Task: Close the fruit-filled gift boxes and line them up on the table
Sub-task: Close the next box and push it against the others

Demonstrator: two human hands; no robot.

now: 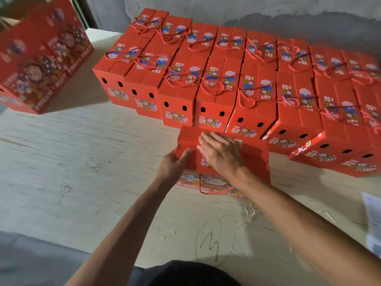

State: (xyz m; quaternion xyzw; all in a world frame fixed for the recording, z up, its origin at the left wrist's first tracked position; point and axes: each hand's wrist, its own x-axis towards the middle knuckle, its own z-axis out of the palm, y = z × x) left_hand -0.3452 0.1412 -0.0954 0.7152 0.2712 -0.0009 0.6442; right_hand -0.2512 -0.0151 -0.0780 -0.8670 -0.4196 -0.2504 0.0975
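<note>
Both hands [221, 153] press the red gift box [253, 155] before closed boxes [214, 93].

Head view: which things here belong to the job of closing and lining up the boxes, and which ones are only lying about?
Belong to the job:
- red cardboard gift box under the hands
- left hand, gripping its side
- right hand, flat on its top
- rows of closed red gift boxes
- pale wooden table

Lying about:
- white printed paper at the right edge
- stack of red boxes at far left
</note>
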